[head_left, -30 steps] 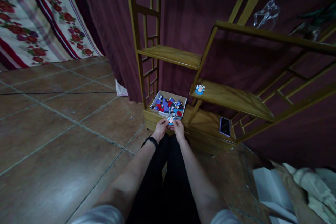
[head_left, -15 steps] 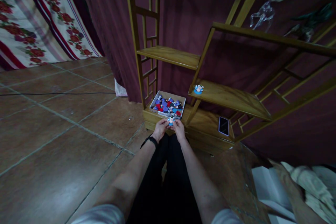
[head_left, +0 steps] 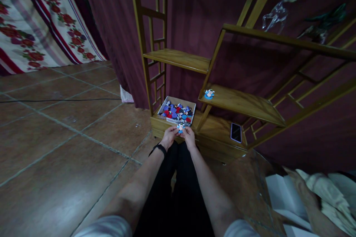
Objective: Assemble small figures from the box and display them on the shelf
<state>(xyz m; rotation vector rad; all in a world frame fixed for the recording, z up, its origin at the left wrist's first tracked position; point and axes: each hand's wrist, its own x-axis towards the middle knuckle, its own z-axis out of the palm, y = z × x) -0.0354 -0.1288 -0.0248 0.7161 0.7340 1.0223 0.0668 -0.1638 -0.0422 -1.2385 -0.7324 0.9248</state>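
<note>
A small figurine (head_left: 181,127) with a blue base and pale body is pinched between both hands, just in front of the box. My left hand (head_left: 169,137), with a black band on its wrist, grips its left side. On the other side my right hand (head_left: 189,137) closes its fingers on it. Right behind them an open cardboard box (head_left: 187,102) holds many small purple, red, blue and black figurine pieces. A similar blue-based figurine (head_left: 209,94) stands upright on the middle shelf (head_left: 241,106) to the right.
The wooden shelf unit (head_left: 178,59) rises in front of a dark red curtain (head_left: 111,26). A phone (head_left: 236,132) lies on its lower board. Above are a clear glass animal (head_left: 278,13) and a dark green ornament (head_left: 322,22). White boxes (head_left: 286,194) are at lower right.
The view has shifted slightly, so the shelf appears a little further left. Both hands keep hold of the figurine in nearly the same place.
</note>
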